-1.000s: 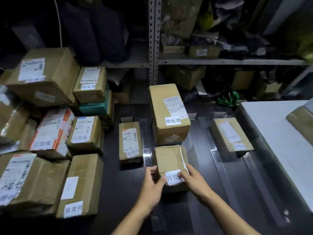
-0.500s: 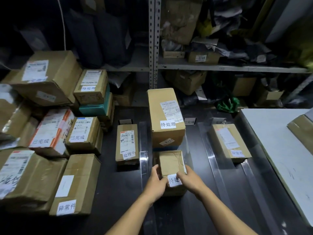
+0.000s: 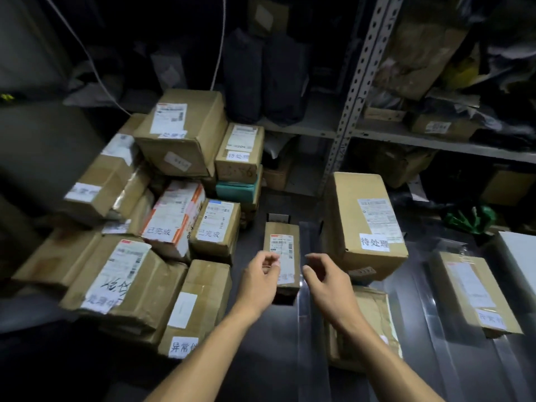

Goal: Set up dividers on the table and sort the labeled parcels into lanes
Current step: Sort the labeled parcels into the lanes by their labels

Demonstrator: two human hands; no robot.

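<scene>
My left hand [image 3: 261, 278] and my right hand [image 3: 329, 282] hover empty above the dark table [image 3: 261, 343], fingers loosely curled and apart. Between them lies a narrow brown parcel [image 3: 285, 250] with a white label. A clear divider strip [image 3: 309, 320] runs beside it. Under my right forearm lies a small crumpled parcel [image 3: 372, 314] in the middle lane, in front of a tall labeled parcel [image 3: 364, 224]. Another labeled parcel [image 3: 472, 291] sits in the right lane, past a second clear divider [image 3: 426, 309].
A heap of labeled cardboard parcels [image 3: 162, 227] fills the left of the table, with a teal box [image 3: 237, 191] among them. Metal shelving [image 3: 352, 91] with boxes and bags stands behind. A white surface [image 3: 519, 250] shows at the right edge.
Both hands have let go of the small crumpled parcel, which stays in the middle lane, and moved up and left toward the narrow parcel. The view has swung left.
</scene>
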